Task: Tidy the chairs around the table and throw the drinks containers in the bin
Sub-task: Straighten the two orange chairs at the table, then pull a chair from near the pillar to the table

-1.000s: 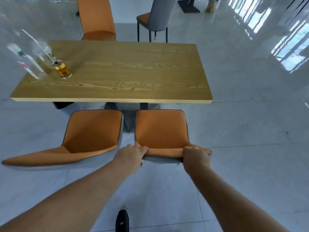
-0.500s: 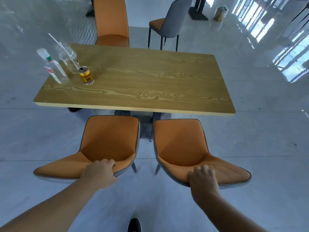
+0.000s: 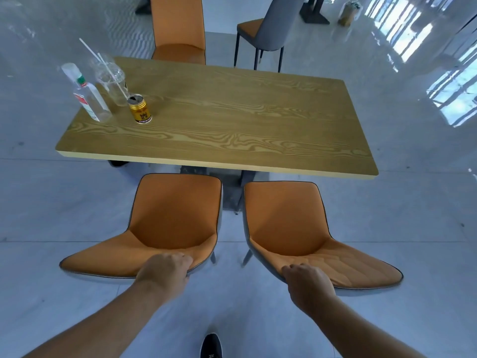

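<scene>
Two orange chairs stand side by side at the near edge of the wooden table (image 3: 232, 130). My left hand (image 3: 165, 272) grips the top of the left chair's (image 3: 173, 215) backrest. My right hand (image 3: 307, 282) grips the backrest top of the right chair (image 3: 286, 218). At the table's far left corner stand a clear plastic bottle (image 3: 89, 96), a clear plastic cup (image 3: 113, 81) with straws, and a gold can (image 3: 140, 109). A third orange chair (image 3: 178, 29) sits at the far side of the table.
A grey-backed chair (image 3: 268, 29) stands away from the table at the far right, turned aside. A bag-like object (image 3: 348, 11) and a dark stand base (image 3: 313, 14) lie beyond it. Glossy grey floor surrounds the table. My shoe (image 3: 211, 346) shows at the bottom.
Both hands were on the right chair's backrest; my left hand shifted to the left chair. My view pulled back and rose, so both chairs show more fully.
</scene>
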